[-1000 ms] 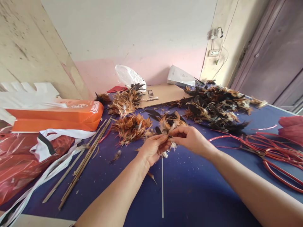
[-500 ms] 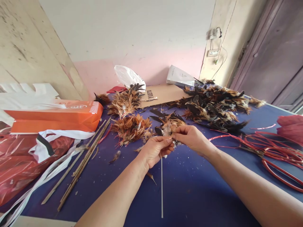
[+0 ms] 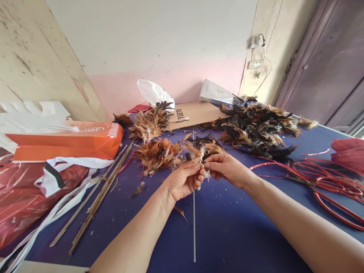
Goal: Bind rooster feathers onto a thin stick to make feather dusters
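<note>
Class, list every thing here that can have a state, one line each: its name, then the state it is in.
left hand, closed on the feather bunch
right hand, pinching the feather bunch
feather bunch, held between both hands
feather pile, loose heap on the table
sticks, lying flat, side by side
orange bag, lying on its side
red strips, loosely coiled
cardboard, lying flat

The bunch of feathers (image 3: 200, 149) in the middle is orange-brown and black, with white fluff. The table (image 3: 233, 227) is dark blue. At nine o'clock the bag (image 3: 65, 144) is orange with tiny white checks. At three o'clock the strips (image 3: 331, 182) are red.
</note>
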`<state>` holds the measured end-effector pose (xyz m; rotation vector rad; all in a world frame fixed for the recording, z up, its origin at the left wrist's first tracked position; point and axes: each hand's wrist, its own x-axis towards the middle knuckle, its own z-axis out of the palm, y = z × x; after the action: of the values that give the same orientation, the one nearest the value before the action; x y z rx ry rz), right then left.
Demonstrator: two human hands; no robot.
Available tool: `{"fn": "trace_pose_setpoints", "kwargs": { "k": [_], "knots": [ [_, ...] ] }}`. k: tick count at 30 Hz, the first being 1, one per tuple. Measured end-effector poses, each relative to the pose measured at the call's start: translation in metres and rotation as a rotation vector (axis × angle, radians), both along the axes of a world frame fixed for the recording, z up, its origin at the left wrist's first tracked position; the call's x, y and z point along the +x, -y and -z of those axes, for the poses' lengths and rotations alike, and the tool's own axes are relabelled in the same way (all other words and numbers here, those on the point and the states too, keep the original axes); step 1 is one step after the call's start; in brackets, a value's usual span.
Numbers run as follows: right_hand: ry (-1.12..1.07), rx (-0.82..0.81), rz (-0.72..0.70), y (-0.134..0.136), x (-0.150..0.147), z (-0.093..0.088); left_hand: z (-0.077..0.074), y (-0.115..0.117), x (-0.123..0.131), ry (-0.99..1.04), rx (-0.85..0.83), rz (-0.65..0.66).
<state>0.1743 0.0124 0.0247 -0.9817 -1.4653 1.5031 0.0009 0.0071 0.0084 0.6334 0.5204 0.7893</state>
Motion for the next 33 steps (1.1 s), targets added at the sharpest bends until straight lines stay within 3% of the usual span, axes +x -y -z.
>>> {"fn": "trace_pose_setpoints", "kwargs": {
  "k": [7, 12, 15, 19, 23, 27, 33],
  "knots": [
    [-0.155, -0.074, 0.135, -0.014, 0.021, 0.001, -0.004, -0.004, -0.007, 0.188, -0.031, -0.096],
    [-0.144, -0.083, 0.118, -0.020, 0.033, 0.003, -0.009, -0.009, -0.016, 0.292, -0.028, -0.222],
    [0.033, 0.008, 0.066, -0.013, 0.029, -0.002, -0.013, -0.012, -0.023, 0.342, -0.002, -0.281],
    [0.488, 0.284, -0.085, 0.000, 0.016, -0.007, -0.013, -0.016, -0.030, 0.409, 0.022, -0.296],
    [0.739, 0.523, 0.105, 0.003, 0.007, -0.003, -0.011, -0.017, -0.029, 0.420, 0.007, -0.293],
    [0.922, 0.499, 0.204, -0.001, 0.006, 0.007, -0.010, -0.016, -0.026, 0.424, -0.001, -0.294],
    [0.922, 0.376, 0.091, -0.010, 0.015, 0.012, -0.009, -0.016, -0.025, 0.405, 0.002, -0.310]
  ]
}}
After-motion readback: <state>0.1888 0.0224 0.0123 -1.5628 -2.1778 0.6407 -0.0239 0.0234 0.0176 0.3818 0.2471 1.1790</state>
